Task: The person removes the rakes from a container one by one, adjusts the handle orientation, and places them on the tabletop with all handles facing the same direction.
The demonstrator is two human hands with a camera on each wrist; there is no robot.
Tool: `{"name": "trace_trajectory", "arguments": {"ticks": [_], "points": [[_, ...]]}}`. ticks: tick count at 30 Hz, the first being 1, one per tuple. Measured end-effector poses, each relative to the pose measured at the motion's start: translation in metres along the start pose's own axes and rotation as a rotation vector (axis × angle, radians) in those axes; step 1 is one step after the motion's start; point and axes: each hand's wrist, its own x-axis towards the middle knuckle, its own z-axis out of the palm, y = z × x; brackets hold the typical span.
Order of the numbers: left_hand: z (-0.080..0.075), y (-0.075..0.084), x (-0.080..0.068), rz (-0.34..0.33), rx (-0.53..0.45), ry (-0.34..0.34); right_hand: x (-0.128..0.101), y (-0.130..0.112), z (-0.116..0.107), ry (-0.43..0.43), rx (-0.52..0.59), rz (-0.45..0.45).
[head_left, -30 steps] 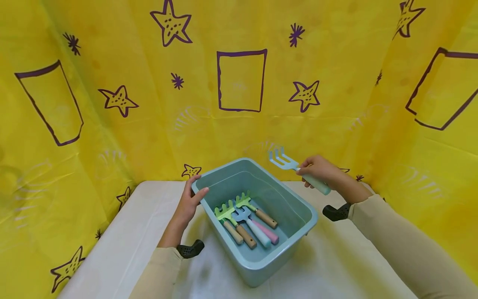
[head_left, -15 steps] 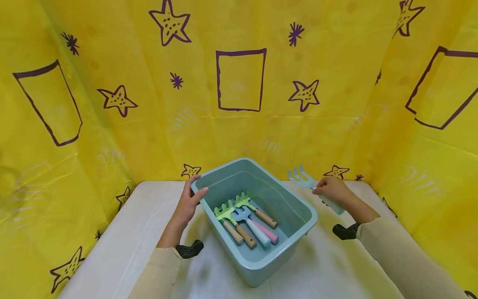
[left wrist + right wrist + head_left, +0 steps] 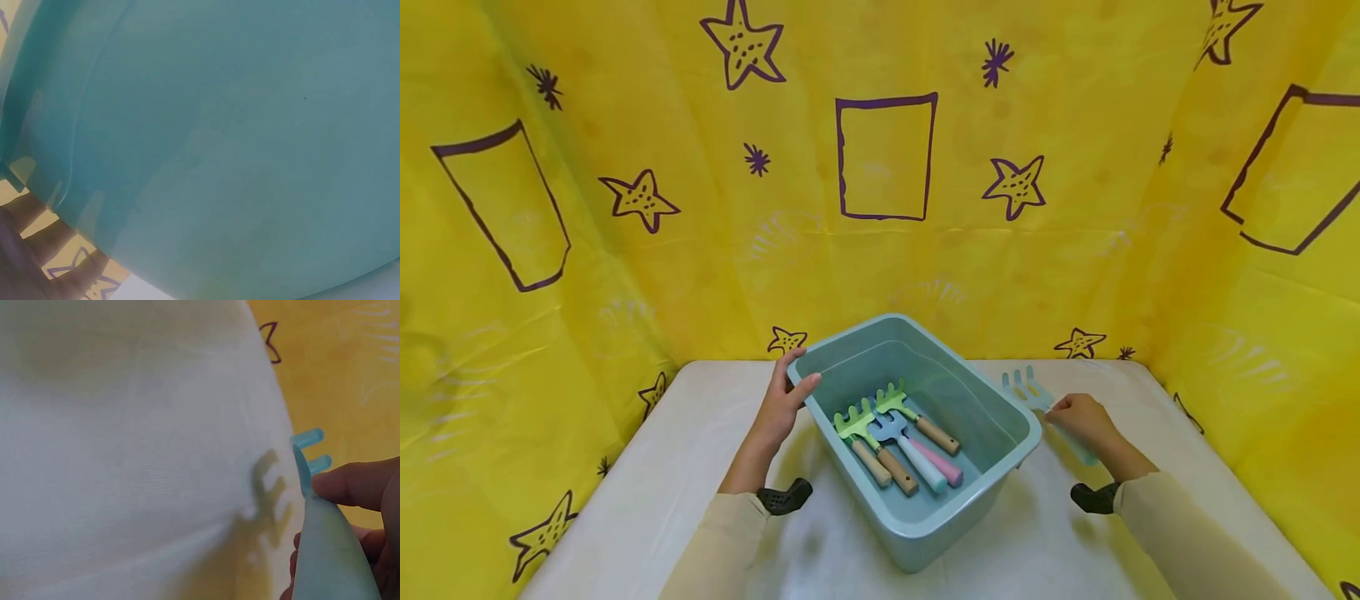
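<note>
Head view: a teal bin [image 3: 917,467] sits on the white surface [image 3: 647,492], turned at an angle, with yellow sheeting [image 3: 887,250] hung behind and to both sides of it. The left hand [image 3: 782,404] rests on the bin's far left corner, thumb over the rim and fingers down the outer wall, a grip that looks meant to keep the bin from sliding. Inside the bin lie 4 small garden tools in a row: 2 green rakes [image 3: 868,433] with wooden handles, a blue fork [image 3: 902,446] with a pale handle, and a pink handle [image 3: 942,467] whose head is hidden beneath the others. The right hand [image 3: 1078,417] is just right of the bin, low over the surface, its grip closed round the mint handle of a light blue fork [image 3: 1026,387]; the tines point away from the person, toward the sheeting. The right wrist view shows the fork [image 3: 309,456] close to the surface with its shadow right under it, so it seems nearly down but whether it touches cannot be told. The left wrist view is filled by the bin's wall [image 3: 219,137], with fingers [image 3: 37,244] at the lower left pressed against it.
</note>
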Motion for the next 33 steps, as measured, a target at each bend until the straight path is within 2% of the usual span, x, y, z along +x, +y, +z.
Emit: {"name": "trace_trajectory", "arguments": {"ticks": [9, 13, 18, 21, 27, 30, 33], "points": [[0.001, 0.002, -0.001, -0.009, 0.008, 0.007, 0.004, 0.016, 0.02, 0.036, 0.085, 0.083], [0.001, 0.002, -0.001, -0.008, 0.006, 0.001, 0.006, 0.02, 0.027, 0.035, 0.08, 0.105], [0.001, 0.001, 0.0, -0.004, 0.004, 0.001, 0.004, 0.024, 0.03, 0.041, 0.017, 0.036], [0.001, 0.0, 0.001, 0.003, -0.002, 0.002, -0.003, 0.024, 0.026, 0.008, -0.037, -0.019], [0.001, -0.001, 0.001, 0.011, -0.007, 0.006, -0.031, 0.027, 0.016, -0.088, -0.124, -0.111], [0.001, 0.003, -0.001, -0.002, -0.012, -0.007, -0.046, 0.031, 0.014, -0.105, -0.134, -0.161], [0.001, 0.014, -0.005, -0.013, -0.015, -0.022, -0.057, 0.035, 0.016, -0.096, -0.148, -0.21]]}}
